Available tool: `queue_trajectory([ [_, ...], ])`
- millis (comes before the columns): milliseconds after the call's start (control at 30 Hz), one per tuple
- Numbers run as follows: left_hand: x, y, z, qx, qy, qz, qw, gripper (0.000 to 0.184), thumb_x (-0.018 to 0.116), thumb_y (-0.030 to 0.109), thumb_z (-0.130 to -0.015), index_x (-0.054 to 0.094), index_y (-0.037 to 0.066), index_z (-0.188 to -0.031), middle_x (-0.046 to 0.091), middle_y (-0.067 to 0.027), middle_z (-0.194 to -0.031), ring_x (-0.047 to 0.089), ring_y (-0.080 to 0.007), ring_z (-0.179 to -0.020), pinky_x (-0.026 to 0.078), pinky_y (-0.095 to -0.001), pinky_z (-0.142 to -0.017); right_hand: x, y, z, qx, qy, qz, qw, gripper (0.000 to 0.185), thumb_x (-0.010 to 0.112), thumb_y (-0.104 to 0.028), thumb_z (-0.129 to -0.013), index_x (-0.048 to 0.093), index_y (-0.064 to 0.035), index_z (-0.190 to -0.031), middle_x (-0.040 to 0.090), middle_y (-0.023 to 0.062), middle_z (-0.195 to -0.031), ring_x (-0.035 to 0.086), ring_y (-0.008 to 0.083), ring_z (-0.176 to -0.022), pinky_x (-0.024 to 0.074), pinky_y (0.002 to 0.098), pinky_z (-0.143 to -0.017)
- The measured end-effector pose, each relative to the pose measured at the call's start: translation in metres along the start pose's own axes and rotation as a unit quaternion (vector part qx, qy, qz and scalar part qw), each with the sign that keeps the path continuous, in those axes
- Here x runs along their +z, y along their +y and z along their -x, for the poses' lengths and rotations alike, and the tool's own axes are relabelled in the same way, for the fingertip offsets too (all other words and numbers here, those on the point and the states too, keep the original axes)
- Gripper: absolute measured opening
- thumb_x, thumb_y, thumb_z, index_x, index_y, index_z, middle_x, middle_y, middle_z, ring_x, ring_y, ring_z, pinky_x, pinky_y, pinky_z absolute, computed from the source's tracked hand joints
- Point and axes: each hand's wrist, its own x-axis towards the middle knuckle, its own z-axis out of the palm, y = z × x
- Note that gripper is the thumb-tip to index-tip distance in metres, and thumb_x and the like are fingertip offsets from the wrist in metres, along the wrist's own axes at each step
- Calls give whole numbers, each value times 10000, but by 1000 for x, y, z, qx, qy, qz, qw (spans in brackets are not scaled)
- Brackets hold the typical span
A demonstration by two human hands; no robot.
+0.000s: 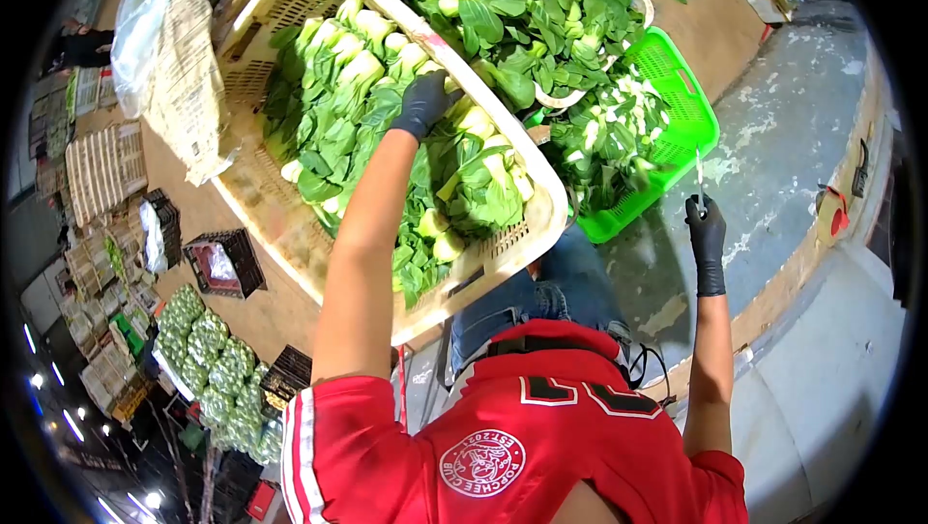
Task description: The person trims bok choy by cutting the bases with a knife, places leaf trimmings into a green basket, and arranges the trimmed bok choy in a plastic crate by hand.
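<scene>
Looks forward and steeply down from the wearer's head, through a single very wide, dark-rimmed round view. Takes in the red, white-striped jersey (580, 403) closest, at the bottom; then, within reach, the large cream plastic crate (549, 197) and bright green plastic basket (682, 142); farther off, bulging green mesh bags (230, 369) at left.

Large crate (538, 168) in front, toward the left; leafy heads (343, 132) inside it. Basket (709, 123) right of crate, trimmings (604, 152) in it. Loose heap (541, 16) beyond, between crate and basket. Plastic sheet (145, 36) near crate's far left side. Smaller crate (227, 265) and bagged produce (224, 374) farther left.
</scene>
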Motion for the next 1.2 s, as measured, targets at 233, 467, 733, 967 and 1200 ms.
queue_trajectory([
  [233,25,-19,-17,-48,-190,48,979,705,725,537,-629,571,32,-1097,615,-197,-1022,590,-329,-938,457,-416,-803,-1,-40,47,10,17,-94,995,274,561,-213,-867,585,5,-1031,617,119,-749,604,173,-613,469,307,-593],
  [467,-78,34,105,-10,34,195,980,660,791,338,-627,478,31,-1121,605,-189,-1023,599,-320,-921,462,-409,-815,29,-94,60,-106,-93,-231,963,184,634,-169,-810,556,-2,-821,601,133,-733,548,202,-592,443,338,-561],
  [733,-152,216,177,74,37,516,853,1034,875,353,-479,320,-34,-1260,448,-170,-1210,463,-268,-1137,376,-349,-964,-33,-229,84,-320,-305,-466,767,757,802,-196,-655,404,28,-1259,464,145,-1235,461,235,-1137,337,321,-986],
  [967,-90,277,159,106,-3,485,868,840,845,243,-570,396,-33,-1223,563,-156,-1088,558,-246,-1001,441,-347,-868,-41,-169,108,-248,-95,-470,842,591,720,-101,-741,401,26,-1223,563,121,-1018,560,158,-947,459,304,-820],
  [1200,-59,306,152,125,-136,396,899,596,785,154,-585,504,-13,-1083,609,-144,-964,609,-252,-894,477,-343,-787,-67,-87,91,-332,-1,-59,941,212,656,-270,-724,553,-86,-711,554,133,-620,571,342,-567,457,422,-504],
])
